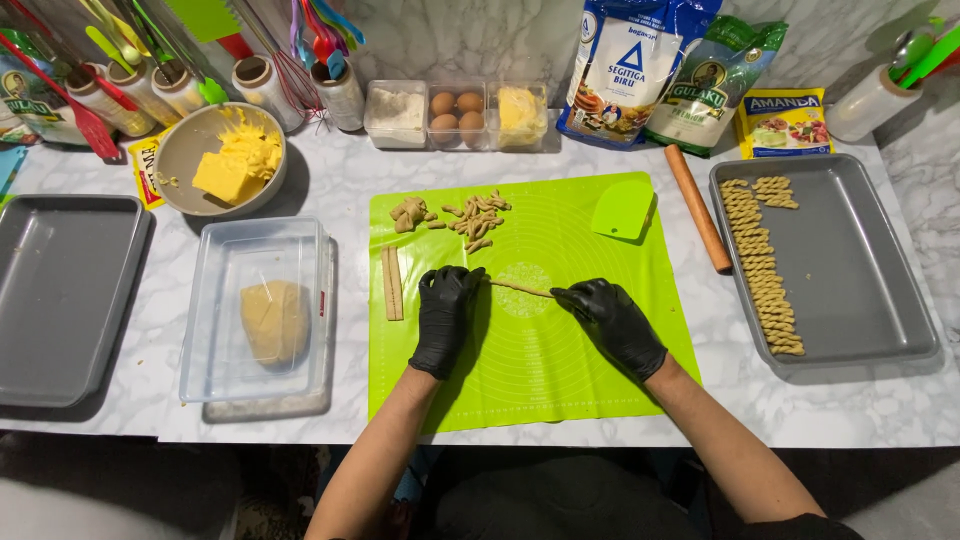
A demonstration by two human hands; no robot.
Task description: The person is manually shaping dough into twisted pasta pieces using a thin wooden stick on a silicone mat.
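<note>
Both my hands wear black gloves and rest on a lime green silicone mat [560, 380]. A thin twisted dough strip [520, 289] lies stretched between them. My left hand [445, 315] pins its left end. My right hand [610, 320] pinches its right end. Two flat dough strips [392, 283] lie side by side just left of my left hand. A loose pile of short twisted dough pieces [470, 217] sits at the mat's far side.
A grey tray [860, 280] on the right holds a row of twisted dough pieces [762, 260]. A rolling pin [698, 208] and green scraper [622, 210] lie by the mat. At left stand a clear tub [215, 330] with a dough ball [275, 320], a butter bowl [190, 145] and another grey tray [60, 295].
</note>
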